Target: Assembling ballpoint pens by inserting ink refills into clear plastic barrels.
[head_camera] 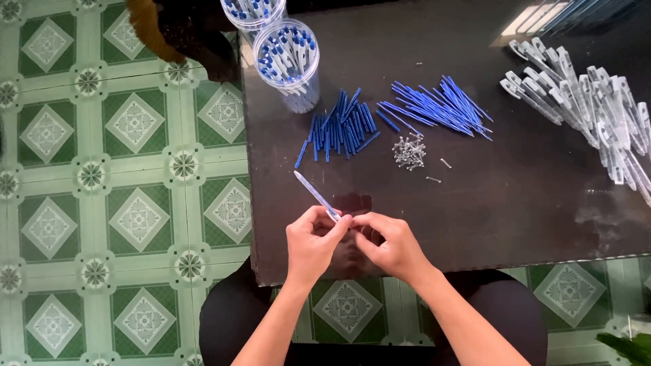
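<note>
Both hands meet over the near edge of the dark tabletop (515, 203). Left hand (310, 245) has its grip closed, thumb and fingers pinched on the lower end of a clear pen barrel (314, 194); barrel slants up and away to the left from the fingertips, its far tip above the tabletop. Right hand (392, 245) just right of the barrel's lower end, fingertips curled in and touching that end beside the left fingers; whether it holds a small part of its own, cannot tell.

Relative to the pen barrel: a small pile of metal springs (409, 152) up and to the right, a few loose ones just beyond it. Short blue pen parts (341, 126) in a heap straight above. Long blue refills (437, 106) further right of that heap. Two clear round tubs of finished pens (287, 59) above, at the tabletop's far left corner. White pen clips/bodies (590, 108) spread well apart at far right. Green patterned floor tiles (122, 203) to the left
</note>
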